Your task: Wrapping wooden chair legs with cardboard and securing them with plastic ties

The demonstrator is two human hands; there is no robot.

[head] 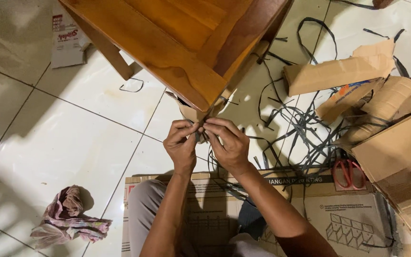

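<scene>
Below the near corner of the wooden furniture piece (177,43), left hand (181,145) and right hand (228,143) meet fingertip to fingertip, both pinched shut on a dark strap (199,137) running near-to-far between them.

Dim room — tile glare, hard shadows

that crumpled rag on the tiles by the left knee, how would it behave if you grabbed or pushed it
The crumpled rag looks like soft, wrinkled cloth, so it would probably hang floppy when lifted. It seems light for its bulk. Pushed across the glossy white floor tiles, it would likely slide and bunch up, not roll.
</scene>
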